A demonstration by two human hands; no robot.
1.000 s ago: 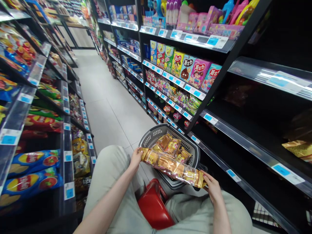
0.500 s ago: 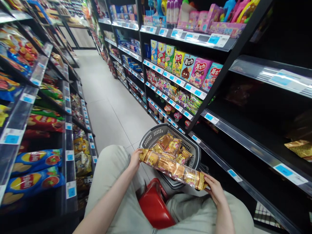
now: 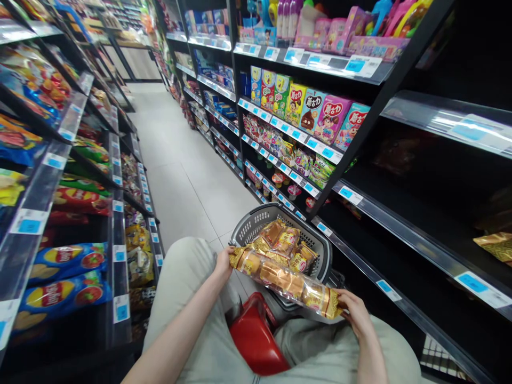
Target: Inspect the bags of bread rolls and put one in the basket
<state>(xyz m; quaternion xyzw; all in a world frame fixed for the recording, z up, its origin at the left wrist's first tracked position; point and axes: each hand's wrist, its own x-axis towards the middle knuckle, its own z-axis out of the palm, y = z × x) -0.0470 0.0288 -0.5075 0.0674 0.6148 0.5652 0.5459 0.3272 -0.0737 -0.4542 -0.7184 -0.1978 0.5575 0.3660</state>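
A long clear-and-gold package of small breads (image 3: 282,277) is stretched between my two hands, tilted down toward the right. My left hand (image 3: 224,262) is closed on its left end, and my right hand (image 3: 354,311) grips the crimped gold right end. Just beyond it, a grey shopping basket (image 3: 256,214) stands on the floor, partly hidden by the package. Inside the basket lie several similar gold-wrapped bread packages (image 3: 280,239).
Between my knees is a red stool (image 3: 258,338). Shelves of chip bags (image 3: 66,293) line the left. On the right, shelves hold snack boxes (image 3: 310,108); a dark shelf nearby holds a gold package (image 3: 496,246). A tiled aisle (image 3: 172,144) runs ahead.
The view has shifted slightly, so the scene sits a little further right. Both hands keep their hold on the package, and the fingers of my right hand have shifted a little at its end.
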